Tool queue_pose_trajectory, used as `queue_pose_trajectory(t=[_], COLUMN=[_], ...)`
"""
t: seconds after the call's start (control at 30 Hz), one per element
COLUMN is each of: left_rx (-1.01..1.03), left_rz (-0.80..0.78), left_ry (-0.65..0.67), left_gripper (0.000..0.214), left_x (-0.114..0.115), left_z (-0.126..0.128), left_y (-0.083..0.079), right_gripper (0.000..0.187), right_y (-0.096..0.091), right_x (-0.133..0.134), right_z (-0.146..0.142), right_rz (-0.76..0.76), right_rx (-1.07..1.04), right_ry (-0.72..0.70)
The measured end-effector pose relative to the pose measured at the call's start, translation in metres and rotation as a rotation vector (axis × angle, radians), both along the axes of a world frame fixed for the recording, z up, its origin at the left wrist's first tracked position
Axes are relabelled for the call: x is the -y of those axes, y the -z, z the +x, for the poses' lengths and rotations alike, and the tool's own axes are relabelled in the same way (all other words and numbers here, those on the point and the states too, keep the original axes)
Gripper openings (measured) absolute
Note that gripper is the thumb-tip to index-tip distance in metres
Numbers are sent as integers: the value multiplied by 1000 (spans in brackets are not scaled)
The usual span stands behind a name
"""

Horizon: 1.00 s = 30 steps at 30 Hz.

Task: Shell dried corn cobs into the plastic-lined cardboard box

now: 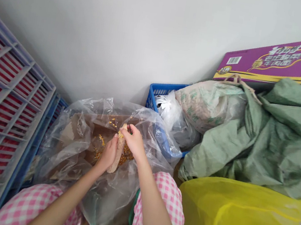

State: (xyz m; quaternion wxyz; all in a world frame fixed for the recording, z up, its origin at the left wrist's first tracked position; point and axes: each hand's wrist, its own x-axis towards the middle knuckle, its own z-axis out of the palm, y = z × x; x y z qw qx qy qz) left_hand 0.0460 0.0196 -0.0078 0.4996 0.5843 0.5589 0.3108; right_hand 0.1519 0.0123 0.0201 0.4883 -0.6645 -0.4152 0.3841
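A pale corn cob (116,155), mostly bare with some yellow kernels near its upper end, stands tilted over a cardboard box (75,154) lined with clear plastic. My left hand (108,152) is closed around the cob's left side. At the upper end, my right hand (132,140) grips the cob, its thumb pressed on the kernels. Something small and dark shows by the right fingertips, too small to name. Loose yellow corn kernels (125,156) lie in the box below both hands, and a few are in the air or scattered near the far side.
Grey plastic crates (7,97) rise at the left. Right of the box are a blue basket (152,97) holding plastic bags (170,108), a green woven sheet (284,149), a yellow mesh bag (236,221) and a purple carton (281,59). A white wall (117,35) stands behind.
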Motion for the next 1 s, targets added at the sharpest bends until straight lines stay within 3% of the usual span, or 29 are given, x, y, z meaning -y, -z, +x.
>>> queue_pose_trajectory(t=[0.43,0.67,0.9,1.0], left_rx=[-155,165,232,138], left_rz=[44,-104,-99,-94], left_ry=[-101,-9,-13,-34], left_gripper=[32,52,46,40], left_x=[1,-4,-6,-13], left_z=[3,3,0,-4], left_y=[-6,4,6,10], right_gripper=[25,27,25,24], right_y=[-4,-6,-8,-8], right_x=[0,2,3,3], right_z=[1,2,4,4], right_rz=[9,-2,-2,13], right_rx=[-17,-12,-4,-2], right_ry=[-12,4,7,-2])
